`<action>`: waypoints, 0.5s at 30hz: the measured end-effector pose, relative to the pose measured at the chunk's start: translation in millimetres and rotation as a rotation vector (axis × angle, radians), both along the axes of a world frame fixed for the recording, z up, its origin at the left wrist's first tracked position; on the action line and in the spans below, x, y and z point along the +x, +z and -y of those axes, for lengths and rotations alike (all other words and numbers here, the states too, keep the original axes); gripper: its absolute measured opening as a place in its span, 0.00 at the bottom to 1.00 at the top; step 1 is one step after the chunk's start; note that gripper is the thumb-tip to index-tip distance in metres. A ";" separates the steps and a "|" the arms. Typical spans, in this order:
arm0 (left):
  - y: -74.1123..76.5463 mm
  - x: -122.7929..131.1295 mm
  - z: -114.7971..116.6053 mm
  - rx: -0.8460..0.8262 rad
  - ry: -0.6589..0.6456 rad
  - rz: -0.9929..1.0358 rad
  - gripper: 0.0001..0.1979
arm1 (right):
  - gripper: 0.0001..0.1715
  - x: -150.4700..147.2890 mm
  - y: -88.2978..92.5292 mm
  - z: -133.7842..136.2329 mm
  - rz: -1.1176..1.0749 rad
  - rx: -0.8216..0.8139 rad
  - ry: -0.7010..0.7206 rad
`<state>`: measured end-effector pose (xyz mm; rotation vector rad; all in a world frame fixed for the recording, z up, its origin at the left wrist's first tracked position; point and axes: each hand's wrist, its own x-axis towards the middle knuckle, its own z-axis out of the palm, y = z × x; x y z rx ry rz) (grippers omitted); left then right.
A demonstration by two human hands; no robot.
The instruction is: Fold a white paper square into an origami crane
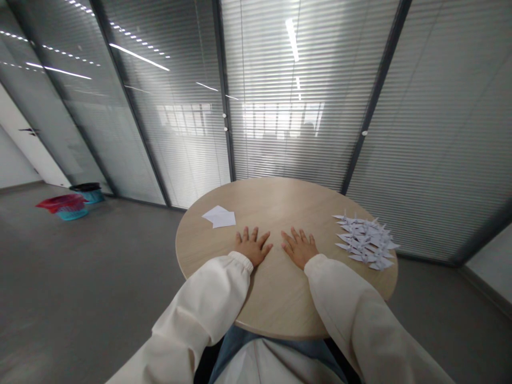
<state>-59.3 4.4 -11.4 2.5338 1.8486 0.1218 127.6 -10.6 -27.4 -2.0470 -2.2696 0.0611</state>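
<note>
My left hand (253, 247) lies flat on the round wooden table (280, 298), fingers spread and holding nothing. Beside it, my right hand (300, 248) also rests palm down with its fingers apart, a gap of bare wood between the two. Just beyond my left hand, toward the left rim, lie white sheets of paper (220, 217), overlapping or folded; I cannot tell which. Well to the right of my right hand, many folded white paper cranes (366, 240) stand packed in rows near the table's right edge. Neither hand touches any paper.
Glass partitions with blinds (288, 144) rise close behind the table. On the floor at the left stand a blue bin with a red liner (64, 204) and another blue bin with a black liner (90, 192). A white door (30, 138) is at the far left.
</note>
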 end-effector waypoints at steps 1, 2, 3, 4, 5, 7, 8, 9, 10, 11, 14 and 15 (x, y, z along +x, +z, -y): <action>0.2 0.0 0.2 -0.006 0.000 -0.001 0.30 | 0.31 -0.1 -0.3 0.1 0.002 0.005 0.000; 0.4 0.0 0.3 -0.011 0.000 -0.002 0.30 | 0.31 -0.2 -0.8 0.3 0.004 0.010 0.000; 0.7 -0.1 0.5 -0.013 -0.001 0.000 0.30 | 0.30 -0.3 -1.2 0.6 0.005 0.014 0.001; 1.3 -0.1 0.7 -0.011 -0.005 0.004 0.30 | 0.30 -0.4 -1.5 1.0 0.004 0.022 0.002; 2.3 -0.1 0.9 0.000 -0.015 0.013 0.30 | 0.30 -0.6 -1.4 1.5 0.002 0.035 0.004; 6.2 -0.1 1.4 0.064 -0.041 0.050 0.28 | 0.30 -1.1 0.7 2.5 -0.008 0.091 0.006; 9.1 -0.3 1.8 0.113 -0.059 0.079 0.26 | 0.30 -1.4 2.7 2.9 -0.017 0.137 0.005; 12.5 -0.6 2.2 0.177 -0.050 0.115 0.24 | 0.29 -1.8 5.2 3.4 -0.025 0.199 0.010; 16.2 -1.1 2.9 0.217 -0.023 0.154 0.21 | 0.25 -2.2 7.9 3.8 -0.036 0.266 0.035; 19.9 -2.0 3.7 0.247 -0.001 0.195 0.17 | 0.21 -2.7 10.6 4.4 -0.052 0.331 0.048; 27.1 -5.8 7.1 0.263 0.048 0.266 0.15 | 0.16 -3.3 14.4 6.7 -0.110 0.479 0.093; 27.6 -7.3 8.4 0.241 0.030 0.279 0.14 | 0.17 -3.1 13.4 7.5 -0.140 0.504 0.139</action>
